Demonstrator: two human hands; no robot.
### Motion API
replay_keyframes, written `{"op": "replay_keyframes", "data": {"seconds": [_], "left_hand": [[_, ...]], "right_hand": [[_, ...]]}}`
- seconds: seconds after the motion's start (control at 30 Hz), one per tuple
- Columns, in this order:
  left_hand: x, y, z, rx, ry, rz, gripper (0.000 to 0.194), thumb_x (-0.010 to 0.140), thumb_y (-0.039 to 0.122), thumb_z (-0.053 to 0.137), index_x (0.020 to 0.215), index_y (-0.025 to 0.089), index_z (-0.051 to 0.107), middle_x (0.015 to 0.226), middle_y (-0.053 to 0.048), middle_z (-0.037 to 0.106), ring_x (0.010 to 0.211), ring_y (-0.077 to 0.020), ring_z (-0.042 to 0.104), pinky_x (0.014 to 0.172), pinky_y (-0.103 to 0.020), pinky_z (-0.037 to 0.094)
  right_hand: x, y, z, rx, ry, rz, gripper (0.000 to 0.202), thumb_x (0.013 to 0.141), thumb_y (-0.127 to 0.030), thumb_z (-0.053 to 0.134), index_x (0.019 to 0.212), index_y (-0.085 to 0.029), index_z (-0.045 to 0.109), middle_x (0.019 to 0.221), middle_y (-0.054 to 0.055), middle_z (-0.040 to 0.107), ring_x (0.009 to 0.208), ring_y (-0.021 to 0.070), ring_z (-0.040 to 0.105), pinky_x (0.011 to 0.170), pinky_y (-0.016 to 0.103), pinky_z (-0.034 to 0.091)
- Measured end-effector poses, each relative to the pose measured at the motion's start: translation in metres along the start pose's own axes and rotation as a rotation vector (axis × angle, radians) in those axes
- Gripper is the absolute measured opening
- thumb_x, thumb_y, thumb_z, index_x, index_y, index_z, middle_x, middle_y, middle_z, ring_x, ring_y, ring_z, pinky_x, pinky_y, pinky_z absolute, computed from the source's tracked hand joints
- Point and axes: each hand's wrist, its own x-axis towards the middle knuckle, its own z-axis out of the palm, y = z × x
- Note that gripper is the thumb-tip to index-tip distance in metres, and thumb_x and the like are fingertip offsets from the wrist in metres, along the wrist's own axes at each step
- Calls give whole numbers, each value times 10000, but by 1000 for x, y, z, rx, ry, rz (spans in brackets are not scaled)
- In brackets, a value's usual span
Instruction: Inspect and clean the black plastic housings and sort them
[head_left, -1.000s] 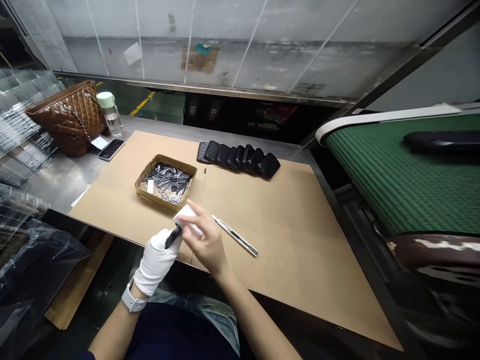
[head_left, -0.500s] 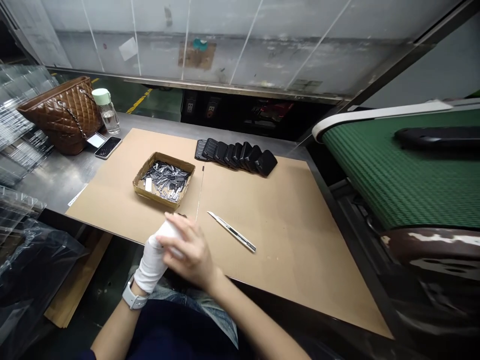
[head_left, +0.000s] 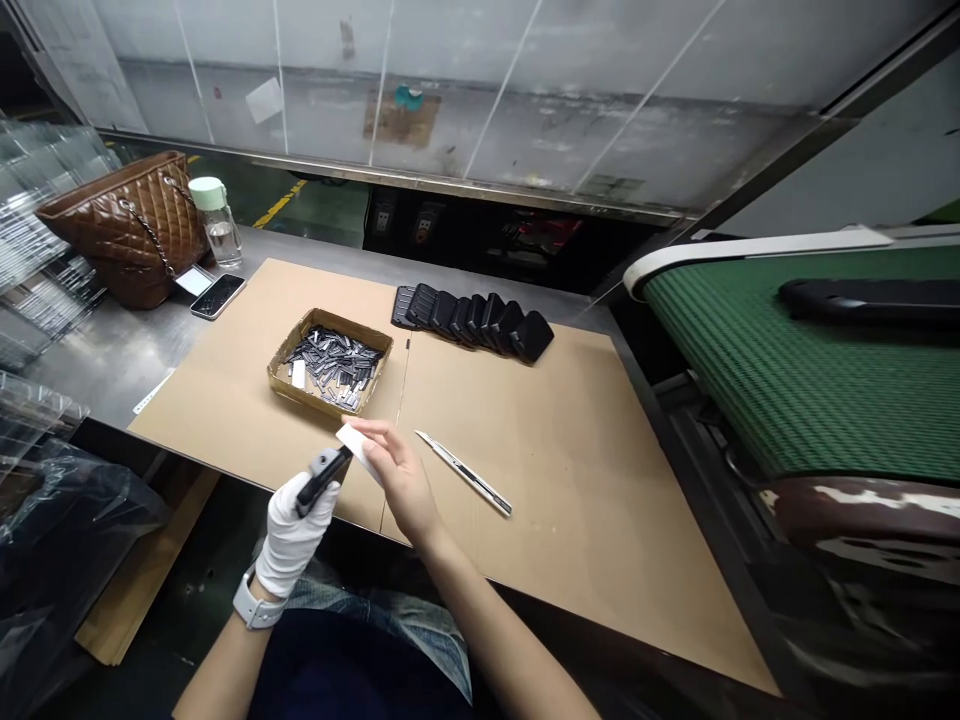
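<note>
My left hand (head_left: 296, 525), in a white glove, is wrapped round a black part (head_left: 322, 482) with a grey piece near its upper end. Bare and just to the right, my right hand (head_left: 397, 478) pinches a flat white piece (head_left: 360, 452) between thumb and fingers, close to the black part's tip. Beyond both hands lies a shallow cardboard box (head_left: 315, 402) of small dark strips (head_left: 334, 360), with a white block (head_left: 298, 374) inside. A white cutter knife (head_left: 465, 473) rests on the cardboard to the right of my hands.
Several black parts (head_left: 472, 318) stand in an overlapping row at the back of the cardboard sheet (head_left: 570, 480). A phone (head_left: 218, 297), bottle (head_left: 223, 235) and brown bag (head_left: 135, 235) are at the back left. A green conveyor belt (head_left: 810, 370) borders the right.
My hands have moved apart, and my left hand has turned and lowered a little. The black part and the white piece now show clearly.
</note>
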Motion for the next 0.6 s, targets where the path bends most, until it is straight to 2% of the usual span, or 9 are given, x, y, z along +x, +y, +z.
{"op": "replay_keyframes", "data": {"seconds": [0.07, 0.1, 0.17, 0.23, 0.27, 0.37, 0.5, 0.57, 0.6], "left_hand": [[6, 11, -6, -265, 125, -163, 308, 638, 280, 803, 929, 216, 723, 970, -47, 734, 944, -242, 679, 833, -293, 543], [10, 17, -8, -383, 160, -237, 317, 680, 278, 774, 986, 226, 712, 1049, -46, 720, 1025, -245, 658, 871, -301, 537], [23, 31, -11, -525, 178, -332, 270, 791, 314, 668, 1038, 210, 697, 1114, -66, 702, 1104, -250, 627, 921, -342, 526], [36, 41, -11, -650, 173, -414, 279, 880, 328, 539, 1047, 163, 690, 1101, -99, 707, 1101, -248, 631, 949, -378, 514], [42, 44, -12, -741, 187, -464, 296, 910, 313, 482, 1042, 147, 688, 1080, -105, 714, 1079, -237, 643, 955, -378, 512], [52, 41, -13, -952, 217, -552, 309, 942, 240, 398, 989, 142, 688, 1021, -86, 733, 1030, -186, 666, 971, -324, 499], [43, 20, -16, -855, 133, -581, 286, 918, 243, 428, 1005, 144, 682, 1048, -110, 718, 1165, -224, 595, 977, -355, 500], [38, 14, -17, -819, 130, -590, 272, 893, 220, 462, 1060, 168, 670, 1094, -106, 704, 1257, -222, 517, 992, -345, 489], [37, 14, -17, -815, 142, -583, 278, 887, 215, 467, 1081, 176, 663, 1107, -100, 700, 1279, -216, 494, 1002, -333, 480]], "right_hand": [[21, 3, 2, 36, -95, 90, 229, 824, -343, 491, 965, -230, 632, 990, 49, 704, 926, 221, 659, 843, 387, 521], [33, 5, 3, 21, -101, 73, 238, 809, -337, 499, 974, -222, 625, 992, 51, 697, 931, 223, 654, 863, 395, 514], [57, 8, 5, -41, -12, -54, 283, 782, -335, 530, 1024, -207, 604, 1095, 76, 661, 1040, 243, 613, 948, 421, 469], [74, 8, 10, -118, 101, -204, 326, 791, -337, 542, 1088, -207, 574, 1202, 100, 607, 1152, 261, 551, 1013, 451, 418], [77, 9, 13, -159, 117, -272, 322, 803, -332, 542, 1101, -214, 568, 1234, 106, 588, 1187, 266, 527, 1028, 463, 403], [61, 18, 29, -296, 38, -488, 263, 839, -267, 528, 1098, -244, 573, 1297, 102, 557, 1233, 263, 501, 1034, 477, 404], [16, 43, 53, -538, -78, -882, 334, 805, -165, 551, 1126, -252, 579, 1318, 110, 554, 1276, 257, 474, 991, 436, 452], [7, 49, 57, -619, -142, -1078, 339, 784, -168, 582, 1110, -263, 598, 1269, 91, 599, 1281, 243, 473, 972, 390, 465], [9, 48, 57, -635, -146, -1120, 331, 782, -171, 586, 1098, -268, 605, 1245, 82, 617, 1278, 238, 477, 970, 382, 465]]}}
